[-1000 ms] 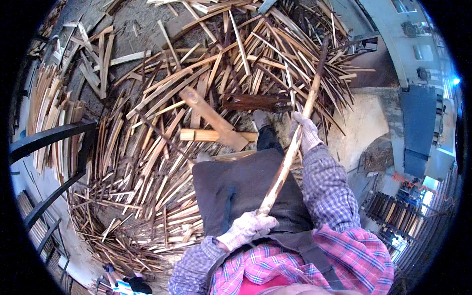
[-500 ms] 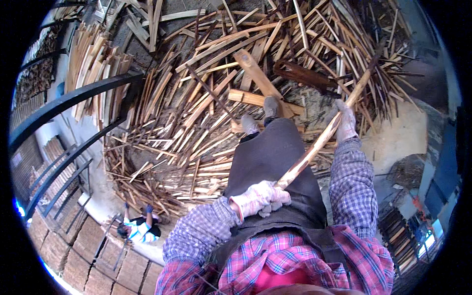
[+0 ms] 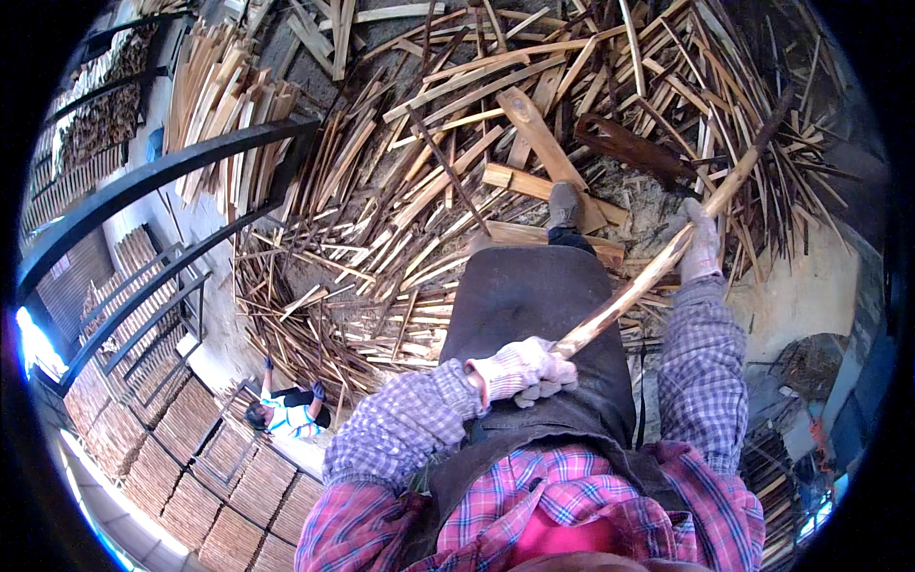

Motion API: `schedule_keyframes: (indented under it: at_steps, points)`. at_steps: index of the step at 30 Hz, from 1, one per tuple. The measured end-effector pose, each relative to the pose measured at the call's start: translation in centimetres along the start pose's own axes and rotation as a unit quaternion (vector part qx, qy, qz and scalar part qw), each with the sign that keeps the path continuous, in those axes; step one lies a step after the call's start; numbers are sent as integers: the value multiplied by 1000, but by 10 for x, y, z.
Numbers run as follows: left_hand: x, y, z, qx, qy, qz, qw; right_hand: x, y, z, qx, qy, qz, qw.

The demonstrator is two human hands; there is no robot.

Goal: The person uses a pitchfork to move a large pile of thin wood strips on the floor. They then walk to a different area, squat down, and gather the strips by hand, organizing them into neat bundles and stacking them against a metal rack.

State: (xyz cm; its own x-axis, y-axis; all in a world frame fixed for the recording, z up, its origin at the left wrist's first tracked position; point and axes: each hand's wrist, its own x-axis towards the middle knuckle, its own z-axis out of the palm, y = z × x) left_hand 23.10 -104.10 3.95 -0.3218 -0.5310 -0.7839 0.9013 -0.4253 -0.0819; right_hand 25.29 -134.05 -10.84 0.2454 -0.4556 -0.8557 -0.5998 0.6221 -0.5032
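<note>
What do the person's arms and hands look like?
The left hand and right hand wear pale gloves, greyish in places. Puffy purple-and-white checked sleeves cover the forearms. Above those are pink plaid shirt sleeves with blue lines.

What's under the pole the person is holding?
Beneath the pole in this view: the dark apron near the left hand, wood strips toward the far end. Whatever the pole itself covers can't be seen.

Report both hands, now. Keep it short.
Left hand: closed around the near end of a long wooden stick.
Right hand: holding the same stick farther along.
</note>
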Motion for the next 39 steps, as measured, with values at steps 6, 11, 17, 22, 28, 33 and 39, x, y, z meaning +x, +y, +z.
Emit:
schedule_keyframes:
  at_steps: [6, 11, 17, 22, 28, 33, 39]
  points:
    - [3, -50, -22, -9, -24, 38, 999, -6, 35, -12, -55, 27, -46, 997]
    - [-36, -116, -85, 43, -37, 48, 997, -52, 112, 17, -38, 61, -98, 993]
    - [-108, -193, -194, 92, -30, 56, 994, -191, 204, 118, -25, 65, -125, 990]
    - [-152, -259, -235, 100, 29, 33, 994, -233, 264, 139, 49, 34, -41, 997]
    - [-153, -203, -216, 157, 55, -62, 984, -209, 239, 140, 65, 37, 12, 997]
    - [-150, -180, -194, 184, 112, -66, 974, -159, 206, 118, 54, 15, -40, 998]
    - [-138, -196, -184, 409, 281, -84, 864, -62, 165, 82, 109, 9, -33, 993]
